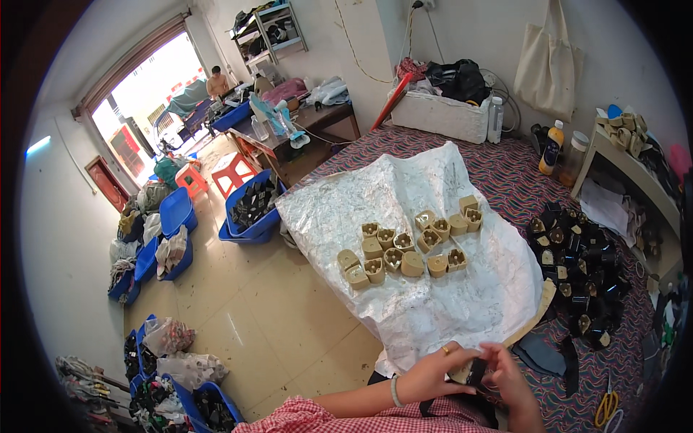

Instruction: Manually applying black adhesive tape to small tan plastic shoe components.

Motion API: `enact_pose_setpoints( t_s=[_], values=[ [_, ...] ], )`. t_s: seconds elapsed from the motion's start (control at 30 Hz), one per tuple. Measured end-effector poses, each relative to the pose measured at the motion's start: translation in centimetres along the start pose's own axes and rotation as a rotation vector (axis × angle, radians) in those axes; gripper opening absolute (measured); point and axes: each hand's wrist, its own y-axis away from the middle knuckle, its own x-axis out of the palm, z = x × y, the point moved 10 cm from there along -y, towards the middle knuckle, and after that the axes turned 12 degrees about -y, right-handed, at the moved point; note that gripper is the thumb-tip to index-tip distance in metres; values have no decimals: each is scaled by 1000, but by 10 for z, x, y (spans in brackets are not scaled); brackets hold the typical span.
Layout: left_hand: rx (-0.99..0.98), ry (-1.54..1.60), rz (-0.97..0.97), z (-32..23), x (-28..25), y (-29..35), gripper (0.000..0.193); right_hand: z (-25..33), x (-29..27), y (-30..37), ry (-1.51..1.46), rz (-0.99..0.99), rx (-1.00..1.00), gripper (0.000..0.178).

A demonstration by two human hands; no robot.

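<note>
Close to my body, both hands hold a small black shoe heel [474, 372] with a pale face. My left hand [433, 374], with a ring and a wrist bangle, grips it from the left. The fingers of my right hand [509, 379] close on its right side. Ahead of my hands, a crumpled white sheet [462, 303] covers part of the table. Several tan shoe heels [412, 264] stand there in loose groups, some showing hollow, ribbed ends. To the right lies a heap of glossy black heels [585, 267], some with tan faces.
Dark cloth pieces [540, 353] and yellow-handled scissors [607, 408] lie at the right on the patterned tablecloth [505, 173]. Bottles [551, 148] stand by a shelf [642, 173]. Blue bins [253, 209] and red stools [232, 173] stand on the floor. A person [216, 83] is far off near the doorway.
</note>
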Motion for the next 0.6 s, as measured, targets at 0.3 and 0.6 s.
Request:
enact_pose_setpoints(
  t_s=[0.3,0.6],
  values=[
    [140,93,-147,12,10,18,78,-44,11,1,-200,154,116,50],
    [286,-121,-189,-3,-3,17,80,-50,31,-9,58,242,54,27]
  ],
)
